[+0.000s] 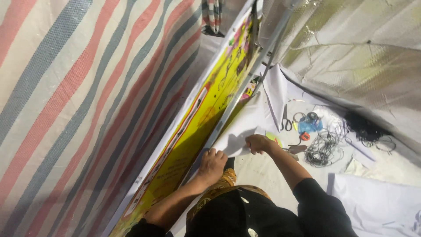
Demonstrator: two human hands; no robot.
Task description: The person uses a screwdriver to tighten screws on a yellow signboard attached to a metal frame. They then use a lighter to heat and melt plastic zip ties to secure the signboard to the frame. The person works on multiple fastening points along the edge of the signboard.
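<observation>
A wide woven tarpaulin striped in red, grey-blue and cream [79,101] fills the whole left side of my view. To the right hangs a crinkled silver foil sheet [351,57], shiny and creased. Between them runs a long yellow printed banner [193,131], edged by a slim grey metal bar [245,87] that slants from top to bottom. A white sheet of fabric [245,127] lies against the bar's lower right side, spreading onto the pale floor [263,171], where another white sheet [377,202] lies at the right.

My left hand [212,164] presses on the white fabric right at the bar, fingers curled down over its edge; I cannot tell whether the grip is truly clamped. My right hand [259,143] is just beside it, its grip together, pinching the fabric's edge.

Beyond my right hand, on the floor, lie a tangle of thin black wire [324,149], a blue packet [309,126], a pair of scissors with dark handles [286,120] and a small red round object [305,136].
</observation>
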